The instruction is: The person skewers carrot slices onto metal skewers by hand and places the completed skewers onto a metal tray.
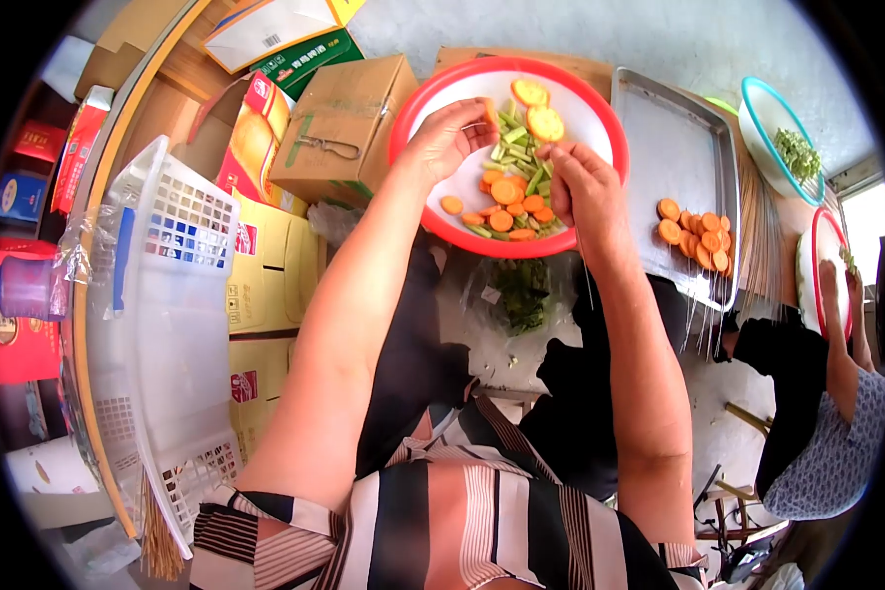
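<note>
My left hand is over the left side of a red-rimmed white basin, its fingers curled round a small orange piece that looks like a carrot slice. At the basin's right side, my right hand is closed in a pinch on a thin skewer, whose lower end hangs below the palm. Between the hands lie cut green stems, with yellow slices above them and carrot slices below.
A metal tray on the right holds skewered carrot slices, beside a bundle of loose skewers. Cardboard boxes and a white plastic basket stand left. Another person works at a basin far right.
</note>
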The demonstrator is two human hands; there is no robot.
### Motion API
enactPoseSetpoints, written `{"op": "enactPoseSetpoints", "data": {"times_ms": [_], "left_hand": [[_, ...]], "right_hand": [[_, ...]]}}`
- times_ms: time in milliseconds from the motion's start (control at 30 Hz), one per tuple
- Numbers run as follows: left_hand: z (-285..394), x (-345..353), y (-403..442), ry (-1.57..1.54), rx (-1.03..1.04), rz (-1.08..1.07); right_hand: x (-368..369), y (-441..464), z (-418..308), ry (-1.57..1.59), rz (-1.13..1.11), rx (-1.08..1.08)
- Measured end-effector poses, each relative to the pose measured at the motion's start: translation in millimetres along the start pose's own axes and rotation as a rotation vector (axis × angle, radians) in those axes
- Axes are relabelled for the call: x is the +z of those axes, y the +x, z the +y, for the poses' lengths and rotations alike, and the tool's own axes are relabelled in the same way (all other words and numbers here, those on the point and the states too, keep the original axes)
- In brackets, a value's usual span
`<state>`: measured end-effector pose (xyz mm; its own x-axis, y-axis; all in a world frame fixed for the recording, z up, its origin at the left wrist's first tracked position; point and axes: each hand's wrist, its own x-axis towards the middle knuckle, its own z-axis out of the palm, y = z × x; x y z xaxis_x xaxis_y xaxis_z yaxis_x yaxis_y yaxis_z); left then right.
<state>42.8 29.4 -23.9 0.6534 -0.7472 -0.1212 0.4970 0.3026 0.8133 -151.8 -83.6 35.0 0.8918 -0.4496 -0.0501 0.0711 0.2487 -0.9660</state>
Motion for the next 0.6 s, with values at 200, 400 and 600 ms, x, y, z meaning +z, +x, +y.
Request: {"op": "enactPoseSetpoints", "data": {"times_ms": [200, 400, 600], "left_hand": [[13, -5, 2, -0.444, 0.094, 0.151], [14, -3, 3, -0.491, 0.132, 0.118], [13, 7, 1, -0.502, 0.166, 0.101]], "right_hand": [[19, -7, 5, -0.157, -0.097, 0.075], [24, -6, 12, -0.156, -0.131, 0.088], [27, -6, 12, -0.167, -0.135, 0.091]]}}
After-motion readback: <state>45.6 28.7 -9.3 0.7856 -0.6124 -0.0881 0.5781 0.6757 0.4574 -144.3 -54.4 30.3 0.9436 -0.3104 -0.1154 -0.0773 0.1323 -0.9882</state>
